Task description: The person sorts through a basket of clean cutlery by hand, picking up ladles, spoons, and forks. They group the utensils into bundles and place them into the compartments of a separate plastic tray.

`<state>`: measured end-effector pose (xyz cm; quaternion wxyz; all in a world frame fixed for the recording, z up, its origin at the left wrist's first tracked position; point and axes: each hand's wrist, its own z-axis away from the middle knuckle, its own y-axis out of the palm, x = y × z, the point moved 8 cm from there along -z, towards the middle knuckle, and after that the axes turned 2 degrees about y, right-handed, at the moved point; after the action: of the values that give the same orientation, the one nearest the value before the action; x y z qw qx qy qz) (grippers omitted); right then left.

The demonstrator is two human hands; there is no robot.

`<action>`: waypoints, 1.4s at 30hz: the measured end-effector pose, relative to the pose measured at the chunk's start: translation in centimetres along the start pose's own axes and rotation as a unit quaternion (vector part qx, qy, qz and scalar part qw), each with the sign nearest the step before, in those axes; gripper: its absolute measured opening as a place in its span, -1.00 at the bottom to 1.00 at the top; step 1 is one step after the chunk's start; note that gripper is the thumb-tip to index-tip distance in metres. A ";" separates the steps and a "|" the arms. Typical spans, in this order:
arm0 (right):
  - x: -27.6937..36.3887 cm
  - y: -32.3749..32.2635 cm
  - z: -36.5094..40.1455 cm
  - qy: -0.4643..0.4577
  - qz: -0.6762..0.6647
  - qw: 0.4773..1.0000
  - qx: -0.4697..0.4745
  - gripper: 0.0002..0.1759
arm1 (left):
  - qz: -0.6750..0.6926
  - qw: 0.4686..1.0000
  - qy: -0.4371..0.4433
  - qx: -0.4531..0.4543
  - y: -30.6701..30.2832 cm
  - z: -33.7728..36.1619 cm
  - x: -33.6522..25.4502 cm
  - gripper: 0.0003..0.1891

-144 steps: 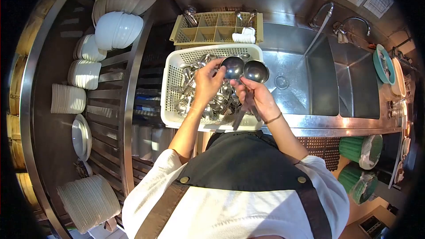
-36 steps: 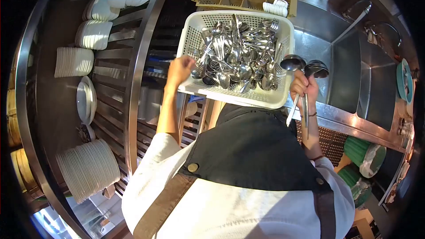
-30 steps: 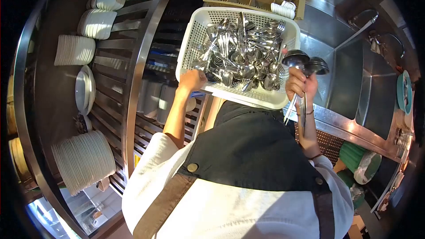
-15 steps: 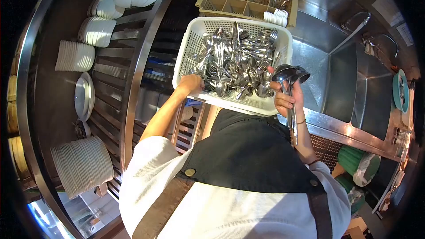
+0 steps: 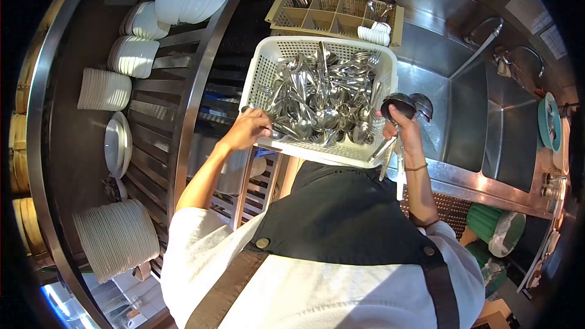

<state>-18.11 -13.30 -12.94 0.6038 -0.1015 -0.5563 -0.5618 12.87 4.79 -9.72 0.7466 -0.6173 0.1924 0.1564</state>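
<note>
Head: right fingers [image 5: 389, 130] around ladle handles [image 5: 400, 167]

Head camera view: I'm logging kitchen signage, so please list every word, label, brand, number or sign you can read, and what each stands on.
No text can be read.
Pale rectangular paper sheets at upper right: any print is too small and blurred to read.
White perforated plastic basket: no lettering visible.
Shiny metal ladles: no lettering visible.
</note>
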 end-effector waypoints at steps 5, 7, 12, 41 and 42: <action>-1.1 2.4 -0.7 0.072 -0.052 0.996 0.023 -0.75 | 0.413 0.902 -0.123 -0.017 -1.2 -0.8 0.8 -0.87; -1.0 3.6 -0.6 0.073 -0.028 0.997 0.006 -0.79 | 0.420 0.895 -0.144 -0.044 -1.7 -1.9 1.3 -0.88; -1.0 4.2 -2.2 0.046 0.073 0.995 0.047 -0.85 | 0.590 0.791 -0.110 -0.116 -7.7 -4.4 -0.5 -0.82; 1.9 7.9 -3.8 -0.059 -0.096 0.989 0.093 -0.68 | 0.778 0.619 -0.004 -0.105 0.4 -12.9 -14.5 -0.58; 0.9 7.3 -4.1 -0.033 -0.089 0.994 0.051 -0.73 | 0.739 0.671 0.018 -0.060 0.1 -13.0 -14.1 -0.56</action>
<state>-10.32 -14.34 -10.01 0.5375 -0.0389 -0.6106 -0.5803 -0.78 -7.95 -5.16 0.3449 -0.3201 0.5892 0.6568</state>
